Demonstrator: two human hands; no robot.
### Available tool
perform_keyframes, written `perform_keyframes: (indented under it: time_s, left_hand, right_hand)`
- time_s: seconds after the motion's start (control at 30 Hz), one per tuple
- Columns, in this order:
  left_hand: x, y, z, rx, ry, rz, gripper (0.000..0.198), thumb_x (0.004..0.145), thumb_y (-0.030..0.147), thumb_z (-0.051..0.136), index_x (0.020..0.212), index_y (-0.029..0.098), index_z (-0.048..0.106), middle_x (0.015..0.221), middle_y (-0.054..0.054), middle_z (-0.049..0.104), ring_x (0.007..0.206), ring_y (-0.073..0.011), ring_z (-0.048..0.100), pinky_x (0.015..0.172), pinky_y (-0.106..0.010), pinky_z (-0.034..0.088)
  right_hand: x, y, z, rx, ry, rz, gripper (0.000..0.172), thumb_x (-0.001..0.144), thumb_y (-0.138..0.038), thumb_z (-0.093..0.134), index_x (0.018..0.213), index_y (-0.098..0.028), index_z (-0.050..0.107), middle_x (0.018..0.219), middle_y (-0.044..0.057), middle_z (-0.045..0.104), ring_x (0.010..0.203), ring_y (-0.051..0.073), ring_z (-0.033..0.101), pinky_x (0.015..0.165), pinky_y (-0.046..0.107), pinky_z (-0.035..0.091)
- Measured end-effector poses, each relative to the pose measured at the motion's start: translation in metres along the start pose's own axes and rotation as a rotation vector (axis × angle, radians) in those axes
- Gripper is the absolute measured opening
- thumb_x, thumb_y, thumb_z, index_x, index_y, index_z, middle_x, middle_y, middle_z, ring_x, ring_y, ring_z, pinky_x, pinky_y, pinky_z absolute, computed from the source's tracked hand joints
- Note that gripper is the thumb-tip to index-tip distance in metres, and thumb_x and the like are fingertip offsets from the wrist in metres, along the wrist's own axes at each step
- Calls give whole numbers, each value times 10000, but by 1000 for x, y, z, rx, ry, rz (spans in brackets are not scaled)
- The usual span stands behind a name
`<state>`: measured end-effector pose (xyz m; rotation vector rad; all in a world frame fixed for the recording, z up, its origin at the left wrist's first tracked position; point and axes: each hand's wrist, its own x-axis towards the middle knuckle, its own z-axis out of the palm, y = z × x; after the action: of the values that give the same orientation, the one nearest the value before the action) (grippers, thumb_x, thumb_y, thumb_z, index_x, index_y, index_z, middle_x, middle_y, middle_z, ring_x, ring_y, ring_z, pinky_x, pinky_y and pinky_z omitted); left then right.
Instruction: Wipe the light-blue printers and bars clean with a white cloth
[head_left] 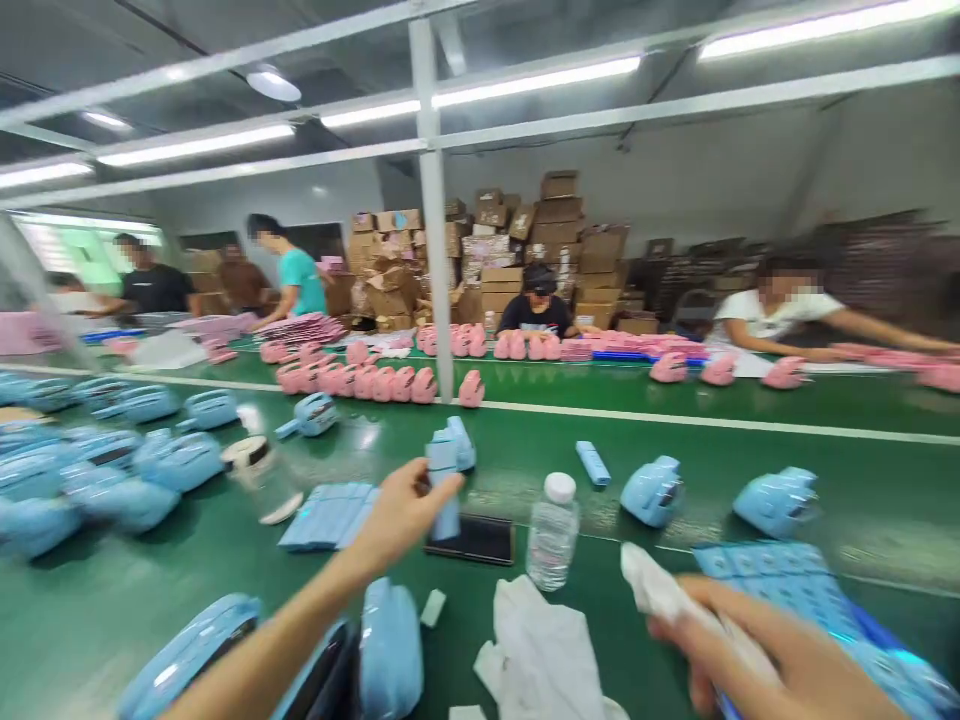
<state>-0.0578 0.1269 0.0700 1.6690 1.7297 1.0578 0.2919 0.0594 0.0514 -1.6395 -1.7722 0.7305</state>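
Observation:
My left hand [409,510] is closed around a light blue rectangular plastic piece [444,515], held upright over the green table. Just behind that piece stands another light blue plastic part [461,445]. Below it lies a dark flat phone-like slab [480,540]. At the lower right, my right hand [757,640] grips a bunched white cloth [649,580], its end sticking out past the fingers. Near that hand are light blue sheets of parts [772,570]. A second white cloth [540,640] lies crumpled between my hands.
A clear bottle with a white cap [553,530] stands mid-table. Light blue rounded cases [172,460] crowd the left; others [652,492] sit at right. A toppled clear container [262,475] lies left. Pink cases [352,380] line the far belt, where several people work.

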Motion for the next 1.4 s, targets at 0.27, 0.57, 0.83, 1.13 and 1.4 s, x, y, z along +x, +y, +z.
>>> perform_keyframes:
  time_s: [0.27, 0.57, 0.83, 1.13, 1.4]
  left_hand:
    - [84, -147, -15, 663, -114, -35, 269, 713, 327, 512, 954, 209, 522, 890, -191, 754, 954, -420, 732, 867, -447, 512]
    - [66, -113, -20, 762, -50, 46, 545, 999, 442, 237, 1393, 131, 450, 1412, -237, 622, 1237, -399, 685, 907, -509, 560]
    - [-48, 10, 30, 239, 58, 902, 529, 919, 397, 742, 1416, 366, 564, 1313, -27, 763, 1126, -257, 771, 979, -310, 618]
    - [-106, 42, 118, -811, -654, 182, 923, 632, 543, 967, 1362, 288, 463, 1047, -27, 676, 835, -209, 643, 711, -308, 526]
    - [-146, 39, 127, -659, -102, 167, 991, 589, 485, 967, 1475, 298, 564, 1447, -155, 594, 1324, -465, 563, 1168, -603, 378]
  right_hand:
    - [167, 46, -66, -239, 257, 435, 263, 1042, -404, 672, 1103, -151, 704, 1071, 52, 733, 913, 203, 722, 831, 391, 616]
    - [188, 44, -17, -214, 296, 515, 290, 1033, -398, 685, 1206, -165, 683, 1193, 85, 710, 1006, 227, 714, 884, 426, 612]
    - [35, -15, -74, -204, 48, 1, 325, 1005, -350, 595, 737, -225, 460, 710, -59, 480, 672, 140, 472, 627, 273, 383]
    - [-87, -23, -18, -28, 21, -251, 243, 1059, -462, 527, 958, -280, 654, 893, 16, 678, 794, 207, 653, 700, 256, 563]
    - [-81, 1, 22, 267, 209, -67, 355, 1029, -576, 554, 956, -245, 660, 768, 10, 610, 705, 193, 616, 693, 257, 590]
